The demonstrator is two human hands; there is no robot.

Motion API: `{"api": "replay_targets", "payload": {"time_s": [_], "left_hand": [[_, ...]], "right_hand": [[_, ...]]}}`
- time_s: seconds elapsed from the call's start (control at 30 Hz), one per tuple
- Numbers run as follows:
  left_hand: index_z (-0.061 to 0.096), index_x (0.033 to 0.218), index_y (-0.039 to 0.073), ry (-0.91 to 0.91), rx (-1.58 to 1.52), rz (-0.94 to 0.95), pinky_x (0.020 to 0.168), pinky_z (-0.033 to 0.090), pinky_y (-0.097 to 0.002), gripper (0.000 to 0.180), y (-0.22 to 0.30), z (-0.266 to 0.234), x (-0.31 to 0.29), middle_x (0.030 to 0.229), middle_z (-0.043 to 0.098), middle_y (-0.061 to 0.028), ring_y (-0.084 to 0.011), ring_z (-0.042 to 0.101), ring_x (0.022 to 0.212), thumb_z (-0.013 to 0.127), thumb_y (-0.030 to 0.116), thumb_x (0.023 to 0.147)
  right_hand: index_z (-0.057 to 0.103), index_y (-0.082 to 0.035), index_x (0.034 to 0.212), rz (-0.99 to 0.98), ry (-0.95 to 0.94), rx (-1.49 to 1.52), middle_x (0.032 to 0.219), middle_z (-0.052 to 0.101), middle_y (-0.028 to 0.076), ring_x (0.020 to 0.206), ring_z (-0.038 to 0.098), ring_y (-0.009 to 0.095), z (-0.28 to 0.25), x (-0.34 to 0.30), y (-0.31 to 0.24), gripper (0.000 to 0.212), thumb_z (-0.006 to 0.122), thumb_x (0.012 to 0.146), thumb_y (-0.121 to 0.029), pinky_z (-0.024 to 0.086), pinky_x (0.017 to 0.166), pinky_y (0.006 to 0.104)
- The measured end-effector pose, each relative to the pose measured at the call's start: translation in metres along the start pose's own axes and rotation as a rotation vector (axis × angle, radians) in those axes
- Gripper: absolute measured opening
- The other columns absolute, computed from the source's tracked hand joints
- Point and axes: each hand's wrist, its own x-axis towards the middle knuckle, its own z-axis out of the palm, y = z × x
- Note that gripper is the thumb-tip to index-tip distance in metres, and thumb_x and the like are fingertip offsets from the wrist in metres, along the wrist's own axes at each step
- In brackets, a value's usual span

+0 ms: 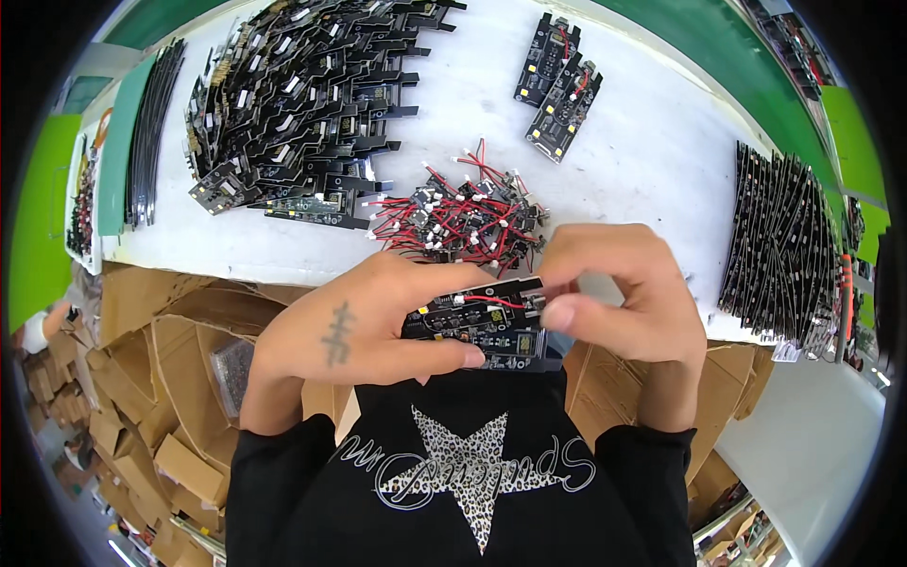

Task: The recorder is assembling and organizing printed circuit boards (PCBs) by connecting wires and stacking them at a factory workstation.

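Note:
In front of my chest, my left hand [354, 326] grips black circuit boards, its thumb lying along the lower edge. The upper circuit board [444, 324] carries white components and a short red wire running to its right end. Partly under it, another circuit board [522, 348] sticks out below. My right hand [619, 293] closes its thumb and forefinger at the right end of the upper board, by a small part [535, 302] where the red wire ends. The fingertips partly hide that spot. Just beyond my hands lies a pile of small modules with red wires [463, 219].
A large heap of black circuit boards [302, 104] covers the white table [652, 123] at far left. Two wired boards [562, 90] lie at the back. Stacks of thin black strips stand at the right [782, 246] and left [154, 132]. Cardboard boxes [194, 331] sit below the table edge.

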Motion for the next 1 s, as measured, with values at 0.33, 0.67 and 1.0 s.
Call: {"api": "replay_targets", "payload": {"time_s": [0.33, 0.67, 1.0], "left_hand": [[0.065, 0.114, 0.001, -0.145, 0.231, 0.263, 0.059, 0.049, -0.0334, 0.036, -0.009, -0.005, 0.010, 0.079, 0.069, -0.0121, -0.0262, 0.068, 0.067, 0.078, 0.009, 0.081], [0.066, 0.116, -0.003, -0.140, 0.027, 0.116, 0.074, 0.053, -0.0280, 0.041, -0.018, -0.015, -0.006, 0.094, 0.073, -0.0130, -0.0187, 0.070, 0.082, 0.079, 0.004, 0.077], [0.061, 0.122, -0.004, 0.450, -0.173, 0.162, 0.063, 0.053, -0.0250, 0.034, 0.011, -0.028, -0.083, 0.102, 0.069, -0.0109, -0.0132, 0.066, 0.072, 0.063, 0.008, 0.090]], "right_hand": [[0.065, 0.000, 0.073, 0.012, -0.175, 0.095, 0.066, 0.059, 0.006, 0.057, 0.055, 0.016, 0.003, 0.000, 0.001, 0.012, 0.076, 0.074, -0.006, 0.038, 0.050, 0.0297], [0.070, 0.002, 0.081, -0.064, 0.082, 0.201, 0.078, 0.068, 0.012, 0.070, 0.060, 0.019, -0.011, -0.006, 0.008, 0.005, 0.070, 0.080, -0.003, 0.045, 0.064, 0.0305], [0.067, 0.001, 0.110, -0.215, 0.484, -0.623, 0.108, 0.067, 0.016, 0.101, 0.062, 0.030, 0.009, 0.010, 0.013, 0.038, 0.073, 0.073, 0.003, 0.049, 0.088, 0.0355]]}}
